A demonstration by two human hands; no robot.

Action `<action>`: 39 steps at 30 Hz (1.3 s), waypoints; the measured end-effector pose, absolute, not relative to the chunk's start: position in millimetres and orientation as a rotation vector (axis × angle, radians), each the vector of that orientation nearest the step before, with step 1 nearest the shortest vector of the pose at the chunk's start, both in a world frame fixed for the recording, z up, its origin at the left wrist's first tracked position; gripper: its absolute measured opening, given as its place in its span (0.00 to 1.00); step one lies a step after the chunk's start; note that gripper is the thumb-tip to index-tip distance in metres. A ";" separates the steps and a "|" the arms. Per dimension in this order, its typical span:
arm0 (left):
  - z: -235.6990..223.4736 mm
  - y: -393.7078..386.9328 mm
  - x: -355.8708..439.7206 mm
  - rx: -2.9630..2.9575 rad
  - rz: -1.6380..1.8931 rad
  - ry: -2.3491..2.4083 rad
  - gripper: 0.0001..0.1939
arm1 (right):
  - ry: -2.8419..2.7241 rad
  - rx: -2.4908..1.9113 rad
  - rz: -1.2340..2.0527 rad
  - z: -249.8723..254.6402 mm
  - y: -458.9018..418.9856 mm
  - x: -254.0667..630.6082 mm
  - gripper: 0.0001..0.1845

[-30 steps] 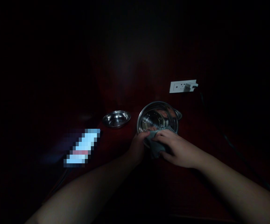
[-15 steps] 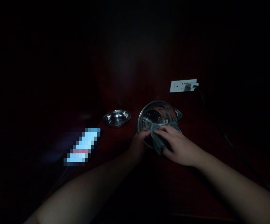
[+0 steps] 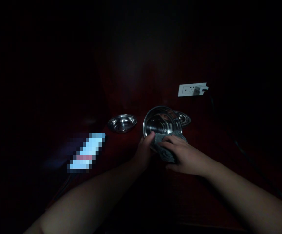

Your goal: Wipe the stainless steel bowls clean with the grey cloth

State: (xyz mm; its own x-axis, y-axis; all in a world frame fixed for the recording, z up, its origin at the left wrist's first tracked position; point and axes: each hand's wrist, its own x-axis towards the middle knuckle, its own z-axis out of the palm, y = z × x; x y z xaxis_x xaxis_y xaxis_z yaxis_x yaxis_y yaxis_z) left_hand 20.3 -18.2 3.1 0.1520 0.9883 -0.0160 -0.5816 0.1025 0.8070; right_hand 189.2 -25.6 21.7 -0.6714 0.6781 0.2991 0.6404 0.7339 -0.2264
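Observation:
A shiny steel bowl (image 3: 159,120) is tilted with its opening toward me. My left hand (image 3: 144,148) grips its near left rim, the thumb over the edge and the other fingers hidden behind. A grey-green cloth (image 3: 166,152) lies over the bowl's near rim. My right hand (image 3: 183,154) holds this cloth against the rim, fingers bent over it. Left of the bowl, a shallow steel dish (image 3: 122,123) rests on the dark red table (image 3: 180,195). Behind the bowl at the right, a round steel lid or plate (image 3: 183,119) shows in part.
A lit, blurred-out screen (image 3: 86,152) lies at the left. On the back wall is a white socket plate (image 3: 186,90) with a plug (image 3: 200,88) in it. A dark cable (image 3: 240,148) runs down the right side. The surroundings are very dark.
The bowl has shifted slightly left, showing more of the round steel piece behind it. My right hand and the cloth have come from inside the bowl to its near rim, slightly lower.

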 end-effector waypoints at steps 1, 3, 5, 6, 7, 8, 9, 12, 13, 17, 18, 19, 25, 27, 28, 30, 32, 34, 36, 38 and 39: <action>3.4 -17.9 20.2 0.760 1.305 0.663 0.22 | -2.570 -1.011 0.136 22.3 -26.1 188.3 0.34; 4.1 -17.5 20.1 0.762 1.309 0.637 0.22 | -2.550 -0.994 0.106 24.3 -26.7 186.8 0.30; 5.0 -17.3 19.7 0.763 1.299 0.620 0.23 | -2.534 -0.969 0.099 26.8 -26.8 186.1 0.27; 5.5 -17.3 19.4 0.760 1.294 0.615 0.23 | -2.527 -0.958 0.104 28.0 -26.7 186.1 0.27; 6.0 -17.3 19.1 0.755 1.287 0.609 0.24 | -2.519 -0.947 0.111 29.0 -26.6 186.2 0.27; 6.4 -17.3 18.8 0.749 1.279 0.601 0.24 | -2.514 -0.936 0.122 29.8 -26.4 186.4 0.28; 6.8 -17.1 18.5 0.740 1.276 0.598 0.24 | -2.510 -0.920 0.136 30.3 -26.2 186.6 0.29; 6.8 -16.3 17.9 0.718 1.280 0.603 0.24 | -2.510 -0.851 0.187 29.6 -25.5 187.2 0.32; 6.5 -16.0 17.9 0.718 1.282 0.606 0.24 | -2.511 -0.830 0.205 28.8 -25.3 187.5 0.33; 4.7 -16.4 18.2 0.756 1.246 0.587 0.26 | -2.500 -0.807 0.287 26.5 -25.7 188.7 0.32; 4.5 -16.8 18.1 0.764 1.238 0.580 0.25 | -2.495 -0.812 0.304 26.4 -26.0 188.9 0.32; 4.4 -17.3 18.1 0.767 1.236 0.579 0.25 | -2.490 -0.817 0.317 26.6 -26.3 189.0 0.32; 5.5 -19.9 18.4 0.820 1.315 0.637 0.17 | -2.483 -0.779 0.341 30.0 -27.8 187.6 0.35; 5.9 -20.7 18.7 0.845 1.341 0.638 0.16 | -2.487 -0.787 0.341 31.0 -27.7 187.4 0.35; 6.0 -21.0 18.8 0.852 1.347 0.642 0.16 | -2.493 -0.796 0.339 31.3 -27.6 187.5 0.35; 6.0 -21.4 18.7 0.864 1.348 0.649 0.17 | -2.510 -0.821 0.327 31.3 -27.3 188.0 0.35; 5.7 -21.4 18.5 0.881 1.344 0.648 0.17 | -2.520 -0.848 0.299 30.7 -26.9 188.7 0.34; 5.2 -20.7 18.3 0.882 1.350 0.651 0.17 | -2.513 -0.874 0.264 29.5 -26.6 189.5 0.33; 5.1 -19.8 18.2 0.865 1.352 0.665 0.18 | -2.510 -0.891 0.237 28.1 -26.4 190.2 0.32; 5.5 -19.0 18.2 0.847 1.347 0.678 0.19 | -2.515 -0.911 0.220 26.8 -26.2 190.7 0.34; 6.0 -18.8 18.0 0.846 1.345 0.681 0.19 | -2.519 -0.923 0.212 26.3 -26.0 191.0 0.35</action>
